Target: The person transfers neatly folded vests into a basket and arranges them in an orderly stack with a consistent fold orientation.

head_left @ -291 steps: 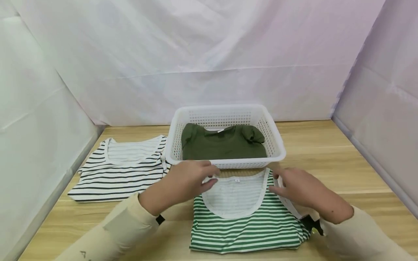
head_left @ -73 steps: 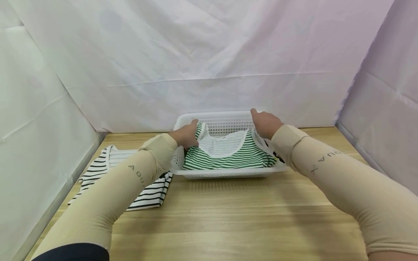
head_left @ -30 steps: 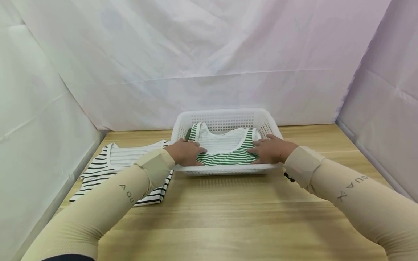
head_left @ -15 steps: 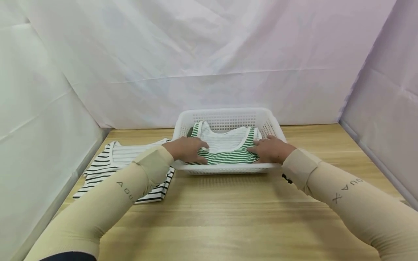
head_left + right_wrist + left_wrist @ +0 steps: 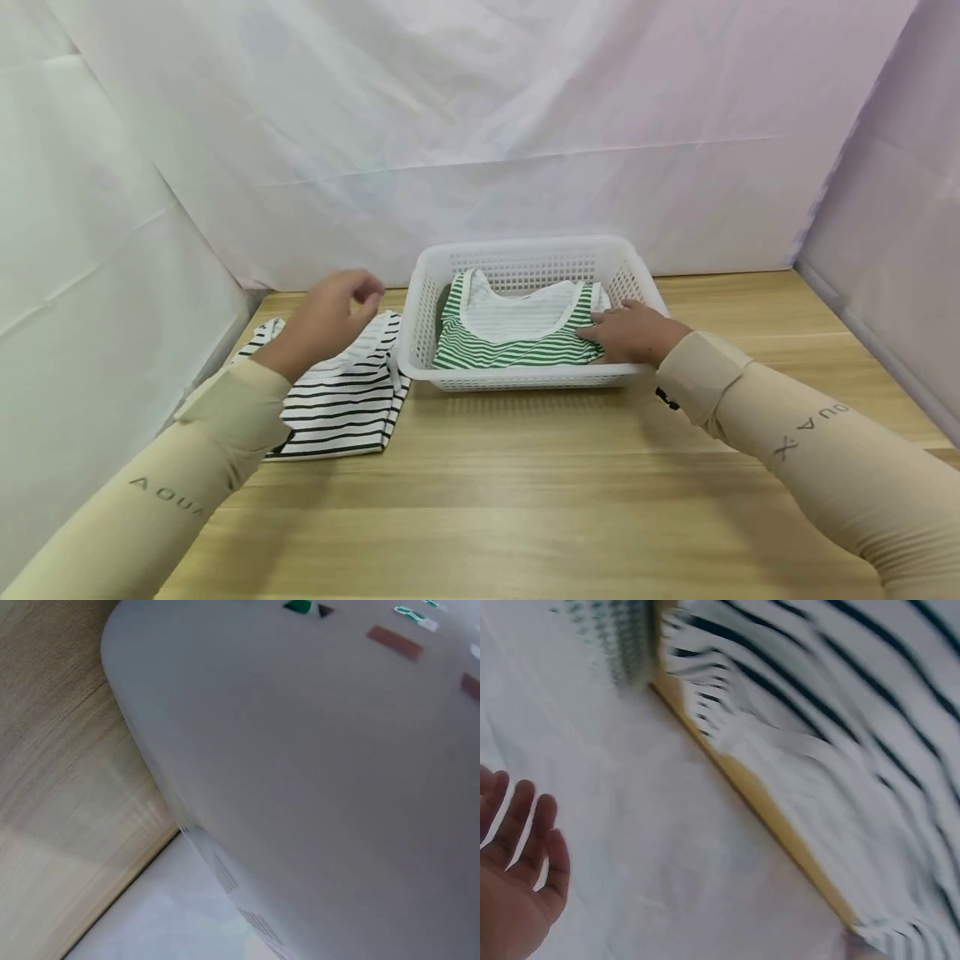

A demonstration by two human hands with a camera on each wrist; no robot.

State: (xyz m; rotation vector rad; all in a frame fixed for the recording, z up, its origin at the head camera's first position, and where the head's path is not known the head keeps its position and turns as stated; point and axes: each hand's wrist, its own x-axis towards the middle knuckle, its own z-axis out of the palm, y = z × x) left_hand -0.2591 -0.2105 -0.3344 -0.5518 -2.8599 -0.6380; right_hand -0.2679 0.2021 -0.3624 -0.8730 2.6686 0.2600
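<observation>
A folded green-and-white striped shirt (image 5: 517,346) with a wide scooped neck lies in the white plastic basket (image 5: 525,383). A bit of a dark green garment (image 5: 442,302) shows beneath its left side. My right hand (image 5: 637,335) reaches over the basket's front right corner, fingers resting on the shirt's right edge; in the right wrist view the basket wall (image 5: 300,765) hides it. My left hand (image 5: 324,321) is raised over the black-and-white striped shirt (image 5: 341,412), left of the basket, holding nothing. Its fingers (image 5: 536,825) look loose and apart in the left wrist view.
Both shirts and the basket are on a light wooden table (image 5: 480,500). White cloth hangs behind as a back wall (image 5: 480,142), with side walls at left (image 5: 90,275) and right (image 5: 892,242). The black-striped shirt nearly touches the basket's left side.
The green-striped shirt has gone from the table in front into the basket, onto the dark green garment. My left hand has since left it and moved left; my right hand stays on it.
</observation>
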